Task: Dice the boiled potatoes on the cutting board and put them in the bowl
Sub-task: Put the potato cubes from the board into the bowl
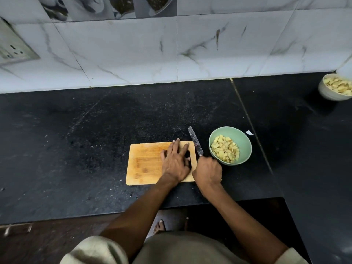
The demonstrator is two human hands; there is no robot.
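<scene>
A wooden cutting board (146,162) lies on the black counter. My left hand (176,161) rests flat on its right part with fingers straight and spread; whatever lies under the palm is hidden. My right hand (208,171) grips the handle of a knife (195,143), whose blade points away along the board's right edge. Just right of the knife stands a green bowl (242,141) holding diced potato pieces (225,148). No potato shows on the bare part of the board.
A white bowl (327,94) with pale yellow pieces sits at the far right by the tiled wall. A small white scrap (249,132) lies behind the green bowl. The counter's front edge runs below the board; a wall socket (13,50) is at the upper left.
</scene>
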